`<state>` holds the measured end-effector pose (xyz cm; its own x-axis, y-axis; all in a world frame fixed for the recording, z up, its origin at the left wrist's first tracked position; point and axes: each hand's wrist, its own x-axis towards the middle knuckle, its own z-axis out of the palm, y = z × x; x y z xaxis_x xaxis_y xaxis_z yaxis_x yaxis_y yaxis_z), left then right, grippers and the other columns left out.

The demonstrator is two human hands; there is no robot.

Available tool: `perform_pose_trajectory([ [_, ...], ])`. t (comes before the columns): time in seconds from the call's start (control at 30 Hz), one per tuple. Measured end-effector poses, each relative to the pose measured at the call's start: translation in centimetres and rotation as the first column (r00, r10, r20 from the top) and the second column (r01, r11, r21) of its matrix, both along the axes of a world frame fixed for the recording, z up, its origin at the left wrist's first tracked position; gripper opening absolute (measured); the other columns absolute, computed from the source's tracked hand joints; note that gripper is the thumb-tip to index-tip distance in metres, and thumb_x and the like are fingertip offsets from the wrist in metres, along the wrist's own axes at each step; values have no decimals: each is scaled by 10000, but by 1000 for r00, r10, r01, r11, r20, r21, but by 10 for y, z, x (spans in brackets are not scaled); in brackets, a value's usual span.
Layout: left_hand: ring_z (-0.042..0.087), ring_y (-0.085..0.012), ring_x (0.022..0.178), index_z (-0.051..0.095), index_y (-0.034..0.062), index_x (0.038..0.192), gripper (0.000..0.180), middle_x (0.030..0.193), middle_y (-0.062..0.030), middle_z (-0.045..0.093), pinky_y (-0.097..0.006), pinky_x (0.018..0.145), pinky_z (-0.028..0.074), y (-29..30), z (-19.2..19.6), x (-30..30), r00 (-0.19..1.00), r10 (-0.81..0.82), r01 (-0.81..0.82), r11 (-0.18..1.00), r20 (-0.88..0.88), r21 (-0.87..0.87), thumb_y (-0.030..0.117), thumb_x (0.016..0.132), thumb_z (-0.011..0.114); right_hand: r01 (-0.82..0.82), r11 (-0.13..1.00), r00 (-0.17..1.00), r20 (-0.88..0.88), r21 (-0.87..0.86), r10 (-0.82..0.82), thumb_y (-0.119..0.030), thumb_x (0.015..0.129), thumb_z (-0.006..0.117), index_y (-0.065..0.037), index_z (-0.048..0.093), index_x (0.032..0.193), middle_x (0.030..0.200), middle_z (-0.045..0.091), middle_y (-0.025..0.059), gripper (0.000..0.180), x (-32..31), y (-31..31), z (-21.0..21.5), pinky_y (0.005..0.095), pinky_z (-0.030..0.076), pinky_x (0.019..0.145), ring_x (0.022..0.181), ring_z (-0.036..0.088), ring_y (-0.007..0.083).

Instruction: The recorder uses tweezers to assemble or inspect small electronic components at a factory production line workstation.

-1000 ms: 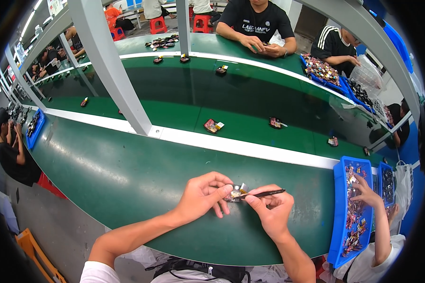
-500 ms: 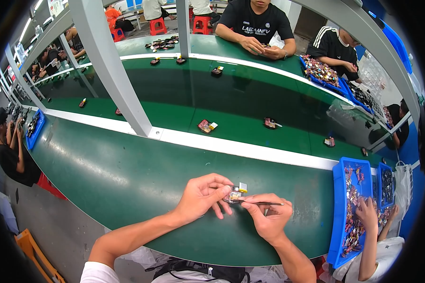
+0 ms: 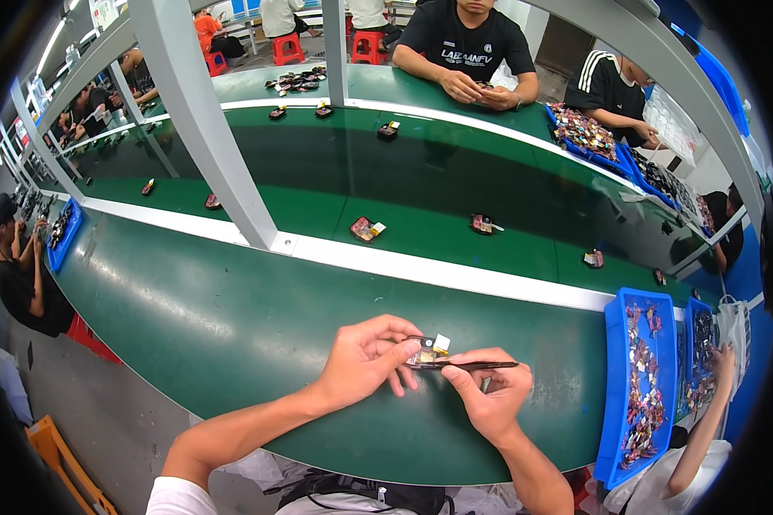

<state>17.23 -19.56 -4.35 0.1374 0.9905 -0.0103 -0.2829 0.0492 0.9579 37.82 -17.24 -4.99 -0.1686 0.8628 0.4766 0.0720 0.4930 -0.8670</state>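
Note:
Over the near worktop, my left hand (image 3: 361,359) pinches a small dark electronic housing (image 3: 422,353) between thumb and fingers. A silvery-white battery with a yellow edge (image 3: 441,344) sticks out at its far right side. My right hand (image 3: 492,402) grips black tweezers (image 3: 491,365), lying almost level and pointing left. Their tip meets the near edge of the housing; exactly what it touches is too small to make out. Both hands are closed, and my left fingers hide part of the housing.
A green conveyor belt (image 3: 301,184) carries several similar housings behind a white rail (image 3: 421,269). A grey post (image 3: 202,129) rises from the rail. At right stands a blue bin (image 3: 614,386) of small parts; a neighbour's arm (image 3: 711,421) reaches past it. Co-workers sit across the belt.
The housings on the belt have shifted slightly left. The neighbour's arm has moved from the blue bin to farther right. My hands stay nearly in place, with the tweezers turned slightly.

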Motion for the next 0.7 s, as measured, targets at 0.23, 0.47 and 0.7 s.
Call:
perform_pose_trajectory([
  [0.23, 734, -227, 710, 572, -113, 1177, 223, 991, -199, 686, -283, 519, 604, 0, 0, 7, 998, 23, -20, 999, -58, 45, 14, 995, 594, -13, 995, 995, 104, 100, 2, -12, 753, 847, -42, 762, 892, 701, 721, 23, 166, 9, 2, -1, 200, 295, 431, 418, 434, 21],
  [0.47, 735, -225, 719, 570, -116, 1180, 222, 1005, -202, 688, -277, 518, 600, 0, -3, 14, 996, 20, -13, 996, -82, 84, 10, 998, 589, -57, 980, 995, 87, 188, 41, 8, 747, 830, -72, 769, 854, 763, 763, 47, 148, 12, 4, 1, 214, 343, 420, 398, 459, 54],
  [0.7, 734, -227, 719, 573, -106, 1187, 229, 997, -196, 687, -279, 523, 604, 4, -5, 18, 999, 6, -5, 1000, -49, 13, 22, 998, 594, -100, 908, 980, 196, 408, 19, 38, 750, 795, -70, 747, 796, 802, 778, 56, 126, 17, 7, 1, 211, 336, 421, 432, 539, 60],
])
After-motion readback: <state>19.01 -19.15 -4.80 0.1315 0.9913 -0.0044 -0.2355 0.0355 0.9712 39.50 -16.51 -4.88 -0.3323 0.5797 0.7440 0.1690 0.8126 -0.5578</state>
